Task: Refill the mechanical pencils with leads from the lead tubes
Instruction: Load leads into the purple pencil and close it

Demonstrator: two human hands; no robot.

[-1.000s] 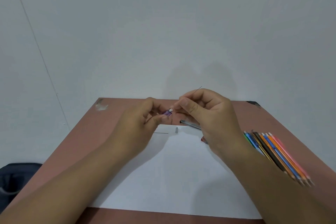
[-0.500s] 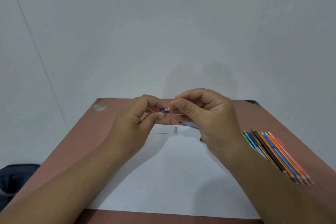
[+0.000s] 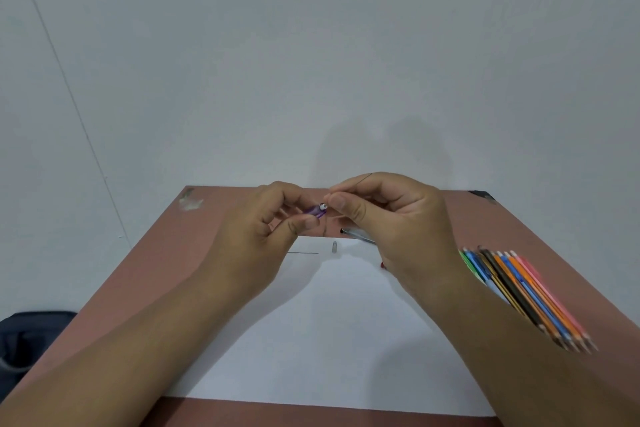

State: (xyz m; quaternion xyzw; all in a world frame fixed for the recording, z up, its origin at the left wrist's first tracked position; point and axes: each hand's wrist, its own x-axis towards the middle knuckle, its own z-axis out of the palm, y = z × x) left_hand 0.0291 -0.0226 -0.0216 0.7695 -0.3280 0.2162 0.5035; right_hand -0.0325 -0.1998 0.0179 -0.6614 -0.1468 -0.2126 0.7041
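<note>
**Lead meets the pencil's open end**

Since a moment ago the hands have drawn closer together. The left hand (image 3: 263,236) grips the purple mechanical pencil (image 3: 317,211) above the far table (image 3: 145,274); the right hand (image 3: 398,218) pinches a thin lead (image 3: 363,178) at its white end. A spare lead (image 3: 303,253), small cap (image 3: 334,246) and coloured pencils (image 3: 526,295) lie on white paper (image 3: 329,340).

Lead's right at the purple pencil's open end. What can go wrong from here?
1. The thin lead pinched in the right hand may snap if it misses the small opening of the purple pencil held by the left hand.
2. The spare lead and small metal cap lie loose on the white sheet; a wrist could knock them away.
</note>
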